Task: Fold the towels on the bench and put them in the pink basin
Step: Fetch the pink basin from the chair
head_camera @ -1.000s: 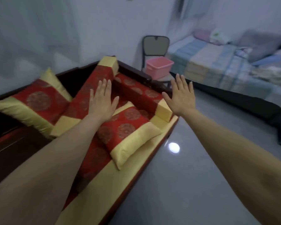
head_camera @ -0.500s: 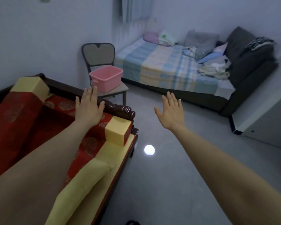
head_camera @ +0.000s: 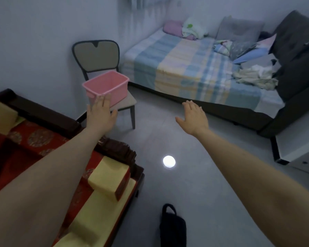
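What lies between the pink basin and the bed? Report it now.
Head view: only the chair seat edge under the pink basin, then bare grey floor up to the bed.

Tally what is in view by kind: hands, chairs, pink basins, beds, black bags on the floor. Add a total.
Hands: 2, left hand and right hand
Chair: 1
Pink basin: 1
Bed: 1
Black bag: 1
Total: 6
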Tool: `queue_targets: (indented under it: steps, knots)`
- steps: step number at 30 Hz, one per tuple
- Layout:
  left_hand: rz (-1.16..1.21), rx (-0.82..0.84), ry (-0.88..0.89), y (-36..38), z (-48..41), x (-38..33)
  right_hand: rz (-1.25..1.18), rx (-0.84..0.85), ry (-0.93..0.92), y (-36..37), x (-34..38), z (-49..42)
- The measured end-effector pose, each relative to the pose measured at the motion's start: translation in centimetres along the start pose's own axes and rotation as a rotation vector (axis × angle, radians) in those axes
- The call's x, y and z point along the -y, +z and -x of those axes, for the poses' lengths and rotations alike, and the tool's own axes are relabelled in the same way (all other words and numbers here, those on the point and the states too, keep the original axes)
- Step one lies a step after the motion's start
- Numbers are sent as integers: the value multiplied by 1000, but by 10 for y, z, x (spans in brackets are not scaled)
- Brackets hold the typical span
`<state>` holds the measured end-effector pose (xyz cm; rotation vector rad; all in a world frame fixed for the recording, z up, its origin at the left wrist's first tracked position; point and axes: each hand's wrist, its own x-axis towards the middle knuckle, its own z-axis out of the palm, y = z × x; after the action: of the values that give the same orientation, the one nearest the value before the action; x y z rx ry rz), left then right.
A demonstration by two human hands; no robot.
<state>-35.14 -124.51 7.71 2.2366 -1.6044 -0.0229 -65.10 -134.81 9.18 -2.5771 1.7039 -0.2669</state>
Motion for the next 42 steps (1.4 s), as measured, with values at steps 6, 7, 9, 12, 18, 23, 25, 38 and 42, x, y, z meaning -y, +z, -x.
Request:
queue_targets:
  steps: [6, 7, 9, 12, 18, 23, 25, 38, 42]
  knots:
    - [6, 4, -149, 54, -134, -27, 9, 55, -128, 26, -44, -174]
    - [13, 6, -171, 61, -149, -31, 9, 64, -144, 29, -47, -197]
    - [18, 19, -202, 73, -182, -32, 8, 92, -175, 35, -48, -247]
    - [-6, 39, -250, 84, -229, -21, 11, 117, -237, 48, -43, -313]
    - [-37, 22, -363, 106, -336, 11, 4, 128, -346, 85, -20, -448]
    - [-26, -3, -494, 135, -431, 64, -29, 190, -419, 127, 18, -576]
    - [-29, -7, -544, 145, -454, 85, -44, 215, -444, 142, 33, -618]
    - [243, 22, -1099, 264, -561, 248, -179, 607, -432, 328, 153, -853]
    - [382, 4, -1325, 301, -587, 285, -214, 735, -338, 395, 187, -893]
